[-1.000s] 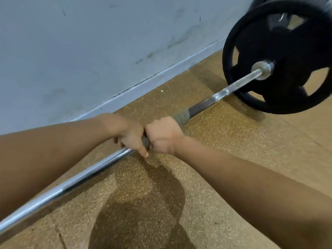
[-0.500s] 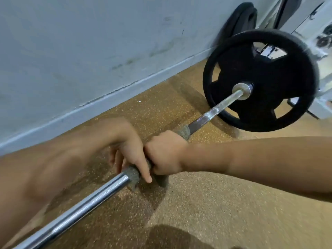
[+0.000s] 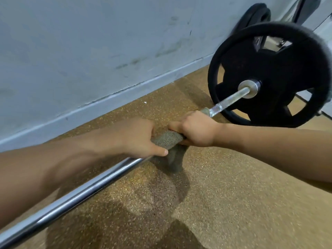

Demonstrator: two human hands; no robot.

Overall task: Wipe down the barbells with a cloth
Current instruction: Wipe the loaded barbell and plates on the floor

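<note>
- Barbell (image 3: pixel 86 193) lies low over the speckled brown floor (image 3: pixel 233 194), its steel shaft running from the lower left corner up toward the right.
- Left hand (image 3: pixel 138 139) has its grip closed round the shaft and the near edge of a grey cloth (image 3: pixel 168 139), thumb lying along the front.
- Cloth is wrapped round the shaft between the two hands, with a loose flap hanging down below it toward the floor.
- Right hand (image 3: pixel 195 130) has its grip closed over the far part of the cloth and the shaft, knuckles up; a bit of cloth pokes out beyond it.
- Past the right hand the shaft is bare and knurled, ending at a steel collar in a black plate (image 3: pixel 280 56) standing upright.
- Pale blue wall (image 3: pixel 89 42) with a skirting board runs behind; another dark plate (image 3: pixel 255 13) leans against it.
</note>
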